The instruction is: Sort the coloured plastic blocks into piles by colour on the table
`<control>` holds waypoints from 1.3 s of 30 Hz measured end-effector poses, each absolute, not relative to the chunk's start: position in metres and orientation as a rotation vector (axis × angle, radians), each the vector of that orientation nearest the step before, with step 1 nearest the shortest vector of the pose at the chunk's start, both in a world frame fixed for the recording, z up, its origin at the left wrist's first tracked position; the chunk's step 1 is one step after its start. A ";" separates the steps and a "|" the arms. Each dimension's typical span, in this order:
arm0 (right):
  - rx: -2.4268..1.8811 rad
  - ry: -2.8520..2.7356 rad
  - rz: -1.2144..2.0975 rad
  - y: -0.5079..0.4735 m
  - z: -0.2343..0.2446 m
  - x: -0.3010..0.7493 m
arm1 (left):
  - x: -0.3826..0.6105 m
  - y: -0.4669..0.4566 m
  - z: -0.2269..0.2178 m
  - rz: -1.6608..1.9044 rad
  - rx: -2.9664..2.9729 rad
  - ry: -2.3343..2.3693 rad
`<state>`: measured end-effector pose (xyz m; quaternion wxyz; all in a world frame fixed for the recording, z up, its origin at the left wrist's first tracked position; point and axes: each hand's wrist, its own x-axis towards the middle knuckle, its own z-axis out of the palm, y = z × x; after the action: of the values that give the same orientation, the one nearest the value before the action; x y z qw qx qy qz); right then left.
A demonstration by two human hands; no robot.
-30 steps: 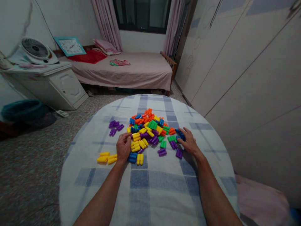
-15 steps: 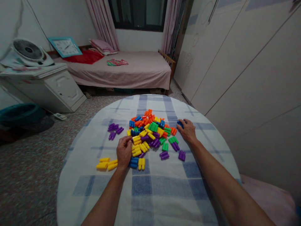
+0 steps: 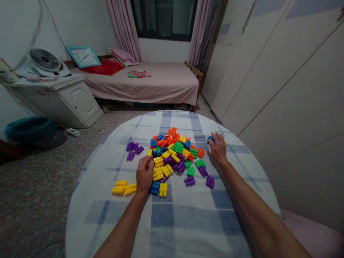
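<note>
My left hand [image 3: 145, 172] is at the left side of a heap of plastic building blocks, its fingers curled together. A bit of purple block [image 3: 152, 159] shows at its fingertips; most of it is hidden. Beyond the heap on the right, my right hand [image 3: 218, 147] has its fingers curled round blue blocks [image 3: 210, 139], partly covered by them. The heap mixes orange blocks [image 3: 172, 133], yellow blocks [image 3: 158, 172], green blocks [image 3: 177, 147] and purple ones. Near my left wrist lie a blue block [image 3: 155, 188] and a yellow block [image 3: 163, 190].
Several purple blocks [image 3: 131, 146] lie left of the heap, and yellow blocks [image 3: 119, 190] left of my left wrist. A checked cloth covers the round table [image 3: 188, 229]. Beyond stand a bed [image 3: 166, 80], a cabinet [image 3: 77, 100] with a fan [image 3: 45, 59], and a wardrobe [image 3: 282, 89].
The view has shifted slightly. My right hand has moved a little away from me with the blue blocks at its fingers. My left hand stays at the heap's left side.
</note>
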<state>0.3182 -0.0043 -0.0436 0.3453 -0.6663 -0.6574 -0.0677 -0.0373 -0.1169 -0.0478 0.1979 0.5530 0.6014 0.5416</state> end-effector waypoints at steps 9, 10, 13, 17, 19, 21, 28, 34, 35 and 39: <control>-1.499 -1.840 0.294 -0.045 -0.066 0.266 | -0.017 -0.115 -0.052 1.363 1.691 1.825; -1.491 -1.846 0.312 -0.045 -0.066 0.261 | -0.012 -0.113 -0.052 1.352 1.690 1.850; -1.484 -1.872 0.293 -0.042 -0.062 0.246 | 0.003 -0.100 -0.053 1.357 1.599 1.914; -1.539 -1.875 0.220 -0.042 -0.059 0.232 | 0.018 -0.078 -0.056 1.401 1.539 1.841; -1.578 -1.851 0.199 -0.040 -0.058 0.227 | 0.023 -0.067 -0.056 1.414 1.547 1.795; -1.613 -1.816 0.185 -0.035 -0.058 0.222 | 0.028 -0.056 -0.053 1.411 1.548 1.764; -1.570 -1.714 0.310 -0.030 -0.052 0.226 | 0.013 -0.051 -0.038 1.458 1.584 1.659; -1.474 -1.921 0.411 -0.066 -0.051 0.252 | -0.005 -0.074 -0.050 1.551 1.556 1.841; -1.466 -1.981 0.406 -0.070 -0.052 0.252 | -0.006 -0.075 -0.052 1.546 1.567 1.826; -1.521 -2.088 0.303 -0.075 -0.053 0.239 | -0.005 -0.072 -0.056 1.485 1.606 1.772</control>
<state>0.2394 -0.0747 -0.0534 0.2670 -0.5637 -0.7735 0.1124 -0.0046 -0.0716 -0.0559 0.1623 0.5629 0.6212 0.5206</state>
